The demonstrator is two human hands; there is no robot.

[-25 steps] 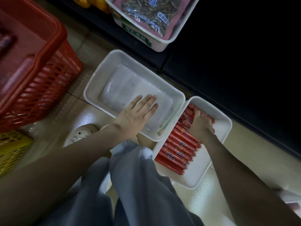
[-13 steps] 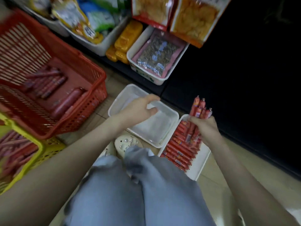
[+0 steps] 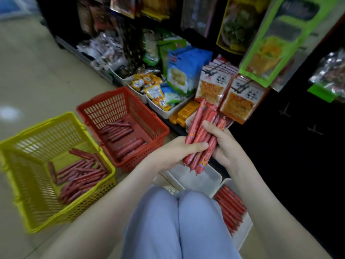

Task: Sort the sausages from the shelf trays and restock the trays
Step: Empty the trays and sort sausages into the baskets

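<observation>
Sausages [image 3: 200, 128] bunched, tilted, over the white tray [image 3: 203, 181]; left hand [image 3: 171, 154] and right hand [image 3: 226, 146] both wrapped round them. Likely light, semi-stiff, slick film; grip mid-length, squeeze bundle so none slides out.

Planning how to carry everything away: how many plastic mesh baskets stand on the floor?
2. A yellow plastic mesh basket sits at the left; a red plastic mesh basket stands just right of it. Both hold loose sausages. Others could lie outside the frame.
</observation>
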